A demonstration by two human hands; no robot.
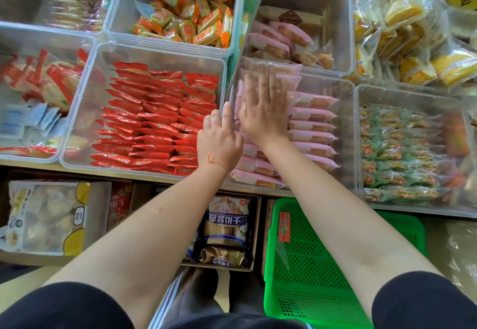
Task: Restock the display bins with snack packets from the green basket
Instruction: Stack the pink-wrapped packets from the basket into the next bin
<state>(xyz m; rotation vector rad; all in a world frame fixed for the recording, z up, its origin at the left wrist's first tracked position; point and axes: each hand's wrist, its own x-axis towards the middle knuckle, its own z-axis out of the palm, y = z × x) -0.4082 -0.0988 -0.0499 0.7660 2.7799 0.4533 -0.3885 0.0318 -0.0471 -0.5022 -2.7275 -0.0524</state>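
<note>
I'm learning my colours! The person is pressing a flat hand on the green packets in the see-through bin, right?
Not quite. The head view shows the right hand pressing flat on pink packets in the see-through bin. The green packets fill the next bin over.
</note>
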